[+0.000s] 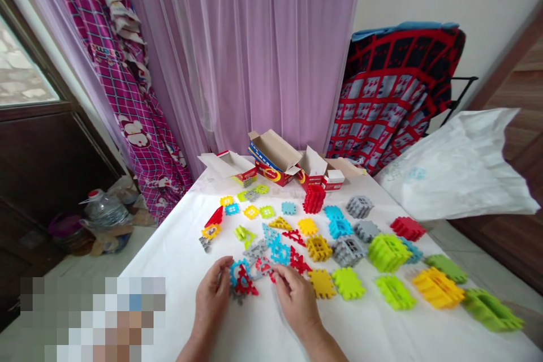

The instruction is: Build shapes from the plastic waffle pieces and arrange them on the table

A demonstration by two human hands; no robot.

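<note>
Left hand [212, 296] and right hand [297, 297] pinching small red-and-blue block assembly [244, 279] between fingertips; loose interlocking blocks [348, 283] unjoined across white table [263, 334].

No text, number or brand name can be read with certainty anywhere in the view. The open red and blue box [271, 159] at the far end of the table carries a yellow oval mark on its red front, but its lettering is too small to make out. The two small red and white boxes [323, 176] beside it bear print that is likewise illegible. The pink curtain [127, 90] at left shows cartoon figures and a short line of letters near its upper fold, blurred beyond reading.
</note>
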